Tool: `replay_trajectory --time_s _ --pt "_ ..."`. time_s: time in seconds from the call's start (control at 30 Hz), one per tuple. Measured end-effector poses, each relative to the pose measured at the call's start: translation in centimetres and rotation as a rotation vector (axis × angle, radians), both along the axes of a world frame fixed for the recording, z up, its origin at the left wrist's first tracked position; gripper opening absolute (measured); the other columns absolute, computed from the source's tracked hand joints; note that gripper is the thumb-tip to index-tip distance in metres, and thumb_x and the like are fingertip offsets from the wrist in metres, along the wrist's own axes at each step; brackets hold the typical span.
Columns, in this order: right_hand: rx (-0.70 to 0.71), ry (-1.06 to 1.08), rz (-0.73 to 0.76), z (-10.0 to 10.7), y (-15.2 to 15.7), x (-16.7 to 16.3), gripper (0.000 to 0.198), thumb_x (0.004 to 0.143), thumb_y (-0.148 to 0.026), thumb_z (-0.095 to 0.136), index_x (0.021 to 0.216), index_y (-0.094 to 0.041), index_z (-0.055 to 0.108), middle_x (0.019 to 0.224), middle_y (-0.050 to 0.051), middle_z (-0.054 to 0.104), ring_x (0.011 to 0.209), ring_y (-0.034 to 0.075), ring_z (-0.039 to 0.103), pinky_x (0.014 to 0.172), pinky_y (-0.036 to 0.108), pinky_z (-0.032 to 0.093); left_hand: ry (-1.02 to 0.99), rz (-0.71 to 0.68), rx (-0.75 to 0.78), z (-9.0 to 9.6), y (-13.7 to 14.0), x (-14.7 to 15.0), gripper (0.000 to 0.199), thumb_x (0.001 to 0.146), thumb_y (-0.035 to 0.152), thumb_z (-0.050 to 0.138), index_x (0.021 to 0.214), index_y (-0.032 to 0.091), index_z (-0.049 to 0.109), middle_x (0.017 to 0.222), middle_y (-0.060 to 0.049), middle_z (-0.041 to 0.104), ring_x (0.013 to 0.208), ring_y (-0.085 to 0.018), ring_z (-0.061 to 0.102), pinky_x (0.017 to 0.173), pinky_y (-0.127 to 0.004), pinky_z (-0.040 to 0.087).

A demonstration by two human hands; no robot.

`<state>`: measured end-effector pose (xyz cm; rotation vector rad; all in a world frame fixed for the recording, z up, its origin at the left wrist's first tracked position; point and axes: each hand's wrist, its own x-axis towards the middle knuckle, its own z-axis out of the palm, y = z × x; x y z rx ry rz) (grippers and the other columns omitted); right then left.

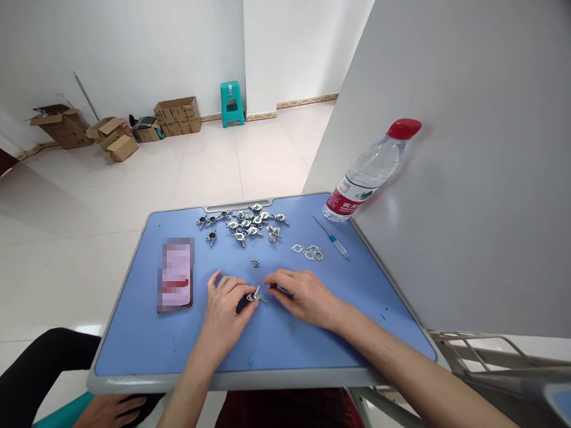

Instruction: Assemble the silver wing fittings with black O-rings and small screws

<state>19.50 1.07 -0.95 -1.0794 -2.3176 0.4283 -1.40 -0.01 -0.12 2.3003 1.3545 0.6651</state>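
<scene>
My left hand (pixel 226 309) is closed, with thumb and fingertips gripping a small metal valve (pixel 255 296) with a flat flange and thin stems, low over the blue table. Just to its right, my right hand (pixel 298 292) has its thumb and index finger drawn together; whatever may be between them is too small to make out. A little cluster of small shiny metal pieces (pixel 255 263) lies beyond both hands. Farther back is a pile of similar metal valves (pixel 246 223), and several with dark round centres (pixel 212 236) lie at its left.
Several flat metal gaskets (pixel 309 254) and a screwdriver with a clear handle (pixel 338 245) lie on the right. A water bottle (pixel 363 178) stands at the table's far right corner by a grey panel. A phone (pixel 177 276) lies left. Another person's hand (pixel 111 410) shows at lower left.
</scene>
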Motion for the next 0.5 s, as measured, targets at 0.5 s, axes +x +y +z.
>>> replay_trajectory --time_s 0.5 --pt "-0.023 0.020 -0.013 -0.29 0.03 -0.25 0.011 0.093 -0.018 0.049 0.096 -0.018 0.060 0.085 0.004 0.070 0.064 0.014 0.061 0.056 0.025 0.038 -0.156 0.036 -0.146 0.24 0.15 -0.72 0.008 0.087 0.023 0.063 0.093 0.026 0.066 0.095 0.001 0.068 0.094 -0.019 0.062 0.113 -0.052 0.025"
